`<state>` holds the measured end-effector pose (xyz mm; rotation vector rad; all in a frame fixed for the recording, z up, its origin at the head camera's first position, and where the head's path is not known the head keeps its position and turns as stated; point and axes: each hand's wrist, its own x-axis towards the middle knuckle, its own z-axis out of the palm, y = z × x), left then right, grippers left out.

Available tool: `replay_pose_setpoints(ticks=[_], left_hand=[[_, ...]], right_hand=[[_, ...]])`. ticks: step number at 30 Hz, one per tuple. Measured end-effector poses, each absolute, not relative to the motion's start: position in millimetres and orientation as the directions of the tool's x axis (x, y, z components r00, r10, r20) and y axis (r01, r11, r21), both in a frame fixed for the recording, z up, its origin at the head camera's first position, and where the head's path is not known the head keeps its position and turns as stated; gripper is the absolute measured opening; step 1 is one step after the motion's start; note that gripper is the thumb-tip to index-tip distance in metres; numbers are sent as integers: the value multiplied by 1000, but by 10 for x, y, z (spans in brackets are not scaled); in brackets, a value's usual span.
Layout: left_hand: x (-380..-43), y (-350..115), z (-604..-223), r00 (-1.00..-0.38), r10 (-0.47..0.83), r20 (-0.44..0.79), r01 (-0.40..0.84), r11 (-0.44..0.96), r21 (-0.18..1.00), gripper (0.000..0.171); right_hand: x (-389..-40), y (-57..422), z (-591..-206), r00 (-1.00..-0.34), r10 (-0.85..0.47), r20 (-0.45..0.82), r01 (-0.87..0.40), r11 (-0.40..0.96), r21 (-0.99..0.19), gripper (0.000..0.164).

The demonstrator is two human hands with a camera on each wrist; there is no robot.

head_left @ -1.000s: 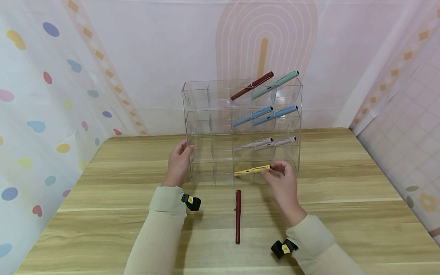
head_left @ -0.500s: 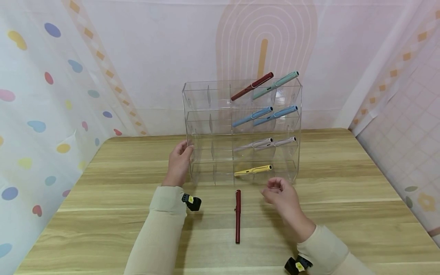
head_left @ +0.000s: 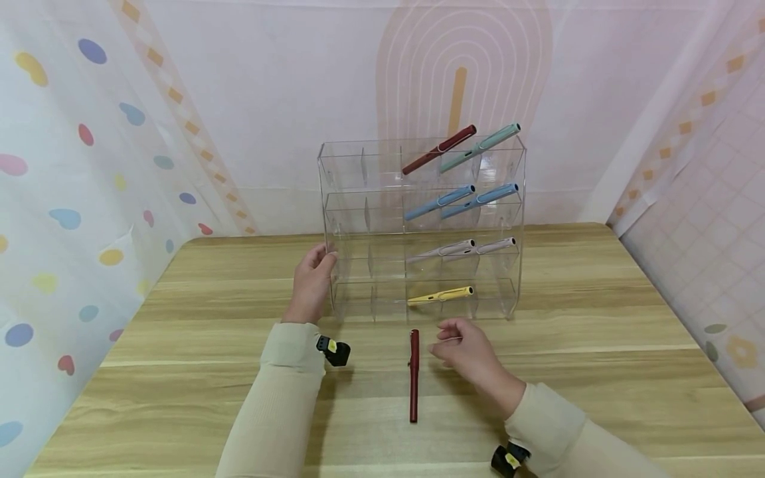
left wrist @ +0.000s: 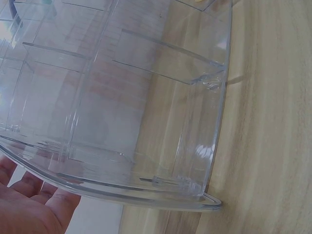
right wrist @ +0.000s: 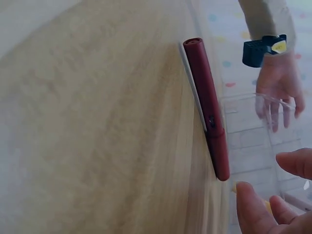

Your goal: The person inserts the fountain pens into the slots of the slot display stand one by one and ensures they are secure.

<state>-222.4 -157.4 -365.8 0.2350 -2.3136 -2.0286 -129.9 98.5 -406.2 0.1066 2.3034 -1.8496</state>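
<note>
A clear acrylic pen rack point(head_left: 385, 216) with tiered compartments stands upright on the wooden table. My left hand point(head_left: 312, 279) grips its left side edge, thumb at the front and fingers behind; in the left wrist view the fingers point(left wrist: 41, 195) show at the rack's edge. A dark red pen point(head_left: 414, 375) lies on the table in front of the rack, its clip towards the left. Just right of its upper end is my right hand point(head_left: 469, 352), thumb and fingers apart and holding nothing. In the right wrist view, the red pen point(right wrist: 207, 107) lies just beyond the fingertips point(right wrist: 246, 190).
Pens lean in the rack's right-hand columns: dark red point(head_left: 439, 150) and mint green point(head_left: 480, 147) on top, two blue pens point(head_left: 439, 203) below, then two pale pink pens, and one yellow pen point(head_left: 440, 296) in the bottom row. A patterned curtain point(head_left: 269, 99) hangs behind the table point(head_left: 209, 372).
My right hand has let go of the yellow pen, now leaning in the bottom row. It has drawn back and moved left towards the dark red pen. The left hand has stayed put.
</note>
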Motion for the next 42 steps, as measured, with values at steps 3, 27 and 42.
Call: replay_pose_setpoints(ticks=[3, 27, 42], left_hand=[[-2222, -1570, -3651, -987, -152, -56, -76, 129, 989, 44], [-2211, -1571, -3648, -988, -139, -64, -81, 118, 990, 48], [-2211, -1574, -3647, -988, -135, -69, -84, 104, 991, 48]], right_hand=[[-1329, 950, -4071, -975, -93, -201, 173, 243, -954, 46], [-1563, 676, -4070, -945, -239, -224, 61, 544, -837, 54], [-1623, 590, -4041, -941, -294, -167, -110, 733, -671, 21]])
